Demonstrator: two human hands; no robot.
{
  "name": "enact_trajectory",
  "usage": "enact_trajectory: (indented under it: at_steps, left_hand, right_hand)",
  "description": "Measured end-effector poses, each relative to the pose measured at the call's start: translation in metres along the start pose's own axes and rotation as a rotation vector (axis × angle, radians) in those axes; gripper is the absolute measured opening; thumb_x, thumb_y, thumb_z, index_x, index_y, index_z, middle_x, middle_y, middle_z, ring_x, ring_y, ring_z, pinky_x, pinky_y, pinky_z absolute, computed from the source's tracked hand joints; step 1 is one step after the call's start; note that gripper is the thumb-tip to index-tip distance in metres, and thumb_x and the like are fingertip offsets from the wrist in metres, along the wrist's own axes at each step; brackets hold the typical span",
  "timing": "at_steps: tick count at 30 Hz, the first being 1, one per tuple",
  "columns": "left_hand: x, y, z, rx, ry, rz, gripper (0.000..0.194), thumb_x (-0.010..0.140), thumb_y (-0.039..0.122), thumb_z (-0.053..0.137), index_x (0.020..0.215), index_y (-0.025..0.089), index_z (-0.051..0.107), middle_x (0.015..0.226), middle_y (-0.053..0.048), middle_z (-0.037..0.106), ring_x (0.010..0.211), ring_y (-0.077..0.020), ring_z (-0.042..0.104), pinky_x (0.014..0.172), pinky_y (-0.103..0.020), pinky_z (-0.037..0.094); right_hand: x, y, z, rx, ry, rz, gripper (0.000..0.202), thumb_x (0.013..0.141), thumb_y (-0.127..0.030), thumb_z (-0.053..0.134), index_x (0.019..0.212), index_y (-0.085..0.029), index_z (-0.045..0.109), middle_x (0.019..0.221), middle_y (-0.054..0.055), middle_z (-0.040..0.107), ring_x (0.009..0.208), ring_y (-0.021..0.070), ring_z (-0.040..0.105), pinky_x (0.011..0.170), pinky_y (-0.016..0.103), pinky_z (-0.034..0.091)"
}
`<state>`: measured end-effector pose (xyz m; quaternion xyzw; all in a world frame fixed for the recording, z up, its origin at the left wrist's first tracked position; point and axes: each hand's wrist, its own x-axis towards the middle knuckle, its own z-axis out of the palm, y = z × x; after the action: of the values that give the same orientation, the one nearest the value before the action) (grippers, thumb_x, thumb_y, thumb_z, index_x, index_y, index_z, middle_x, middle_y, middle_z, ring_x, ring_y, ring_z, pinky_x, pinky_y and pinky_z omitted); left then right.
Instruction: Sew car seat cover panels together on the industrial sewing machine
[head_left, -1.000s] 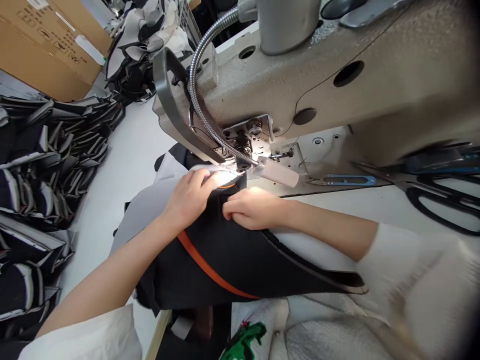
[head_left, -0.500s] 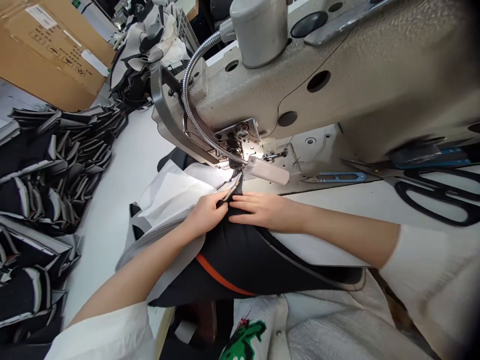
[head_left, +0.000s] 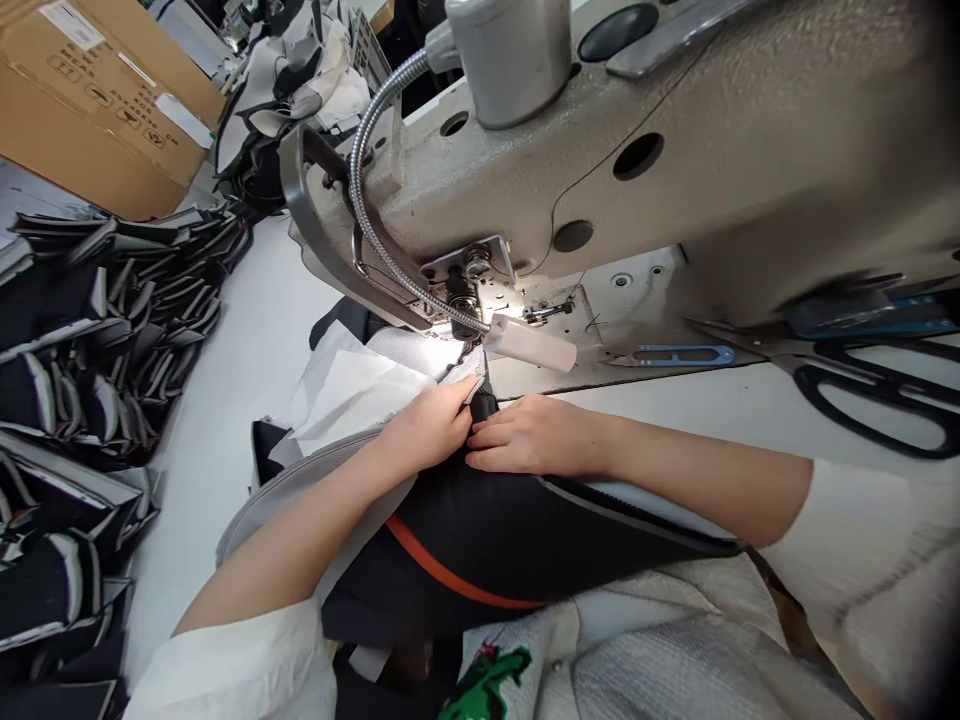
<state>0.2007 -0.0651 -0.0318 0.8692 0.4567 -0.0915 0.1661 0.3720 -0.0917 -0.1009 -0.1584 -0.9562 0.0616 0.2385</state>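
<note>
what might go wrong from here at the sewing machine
The left grip is close to the lit stitching area of the sewing machine and might stray too near. The loose-looking white sheet beside that area could get caught. The curved black panel might shift out of line.

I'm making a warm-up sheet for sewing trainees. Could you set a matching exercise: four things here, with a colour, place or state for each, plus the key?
1. left hand
2. snips
3. cardboard box
4. curved stripe

A. brown, at the upper left
B. orange, across the black fabric
C. pinching the grey fabric
D. blue, right of the needle area

Pairs: 1-C, 2-D, 3-A, 4-B
</note>
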Motion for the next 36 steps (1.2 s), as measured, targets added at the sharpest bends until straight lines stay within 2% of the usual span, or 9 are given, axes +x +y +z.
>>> enact_trajectory:
  at_steps: [2,7,12,15,21,24,28,32,36]
  left_hand:
    - [0.004,0.003,0.001,0.04,-0.01,-0.032,0.027,0.082,0.01,0.037,0.096,0.02,0.058,0.065,-0.001,0.063,0.054,-0.0165,0.058,0.047,-0.026,0.044]
    - [0.017,0.002,0.01,0.164,0.033,-0.112,0.036,0.08,0.009,0.039,0.112,0.015,0.055,0.075,-0.006,0.067,0.064,-0.0212,0.063,0.054,-0.029,0.046]
    - [0.031,-0.002,0.011,0.341,0.114,-0.089,0.035,0.078,0.007,0.041,0.109,0.013,0.055,0.074,-0.007,0.066,0.064,-0.0209,0.064,0.052,-0.027,0.044]
    - [0.032,-0.006,0.012,0.413,0.112,-0.079,0.036,0.078,0.008,0.042,0.112,0.012,0.054,0.077,-0.008,0.066,0.065,-0.0204,0.064,0.054,-0.026,0.045]
    - [0.024,-0.018,0.017,0.281,0.125,-0.045,0.04,0.083,0.012,0.04,0.122,0.011,0.049,0.095,-0.011,0.064,0.082,-0.0221,0.063,0.069,-0.029,0.049]
    - [0.025,-0.016,0.013,0.267,0.062,-0.079,0.043,0.083,0.011,0.038,0.126,0.012,0.046,0.096,-0.011,0.063,0.085,-0.0229,0.062,0.073,-0.031,0.049]
    - [0.031,-0.007,0.003,0.338,-0.039,-0.129,0.047,0.081,0.009,0.039,0.127,0.014,0.047,0.091,-0.01,0.064,0.081,-0.0238,0.064,0.068,-0.03,0.049]
    - [0.038,-0.004,-0.001,0.408,-0.061,-0.106,0.041,0.085,0.01,0.036,0.124,0.011,0.049,0.091,-0.012,0.064,0.083,-0.0245,0.065,0.068,-0.03,0.049]
    - [0.039,0.0,0.003,0.471,-0.035,-0.063,0.04,0.09,0.011,0.03,0.125,0.01,0.049,0.094,-0.013,0.063,0.09,-0.0236,0.063,0.073,-0.03,0.049]
  right_hand:
    - [-0.005,0.001,-0.005,-0.002,-0.016,-0.034,0.028,0.094,-0.009,0.039,0.107,-0.021,0.061,0.105,0.006,0.064,0.101,0.0122,0.058,0.076,0.022,0.047]
    - [-0.01,0.007,-0.003,-0.073,0.053,-0.049,0.03,0.094,-0.008,0.036,0.109,-0.017,0.061,0.108,0.009,0.064,0.11,0.017,0.055,0.08,0.026,0.049]
    - [-0.011,0.017,0.006,-0.114,0.122,0.042,0.03,0.095,-0.01,0.036,0.112,-0.016,0.061,0.117,0.01,0.061,0.118,0.0196,0.05,0.089,0.031,0.049]
    - [-0.011,0.019,0.007,-0.118,0.141,0.062,0.03,0.096,-0.012,0.037,0.112,-0.016,0.061,0.119,0.01,0.06,0.119,0.0195,0.05,0.096,0.033,0.046]
    - [-0.008,0.016,0.006,-0.161,0.165,0.061,0.03,0.095,-0.01,0.035,0.108,-0.012,0.063,0.114,0.01,0.063,0.114,0.0196,0.054,0.095,0.033,0.047]
    - [-0.007,0.016,0.007,-0.183,0.162,0.066,0.031,0.095,-0.01,0.035,0.108,-0.014,0.063,0.111,0.009,0.064,0.111,0.0187,0.056,0.091,0.032,0.049]
    - [-0.006,0.019,0.007,-0.171,0.096,0.049,0.032,0.095,-0.01,0.034,0.108,-0.015,0.063,0.109,0.009,0.065,0.11,0.0184,0.057,0.086,0.03,0.051]
    - [-0.01,0.026,0.011,-0.168,0.069,0.054,0.032,0.094,-0.008,0.035,0.112,-0.015,0.061,0.119,0.007,0.061,0.12,0.0187,0.05,0.091,0.029,0.048]
    - [-0.014,0.028,0.011,-0.207,0.101,0.103,0.035,0.093,-0.006,0.035,0.12,-0.015,0.055,0.132,0.006,0.052,0.129,0.0206,0.039,0.098,0.032,0.042]
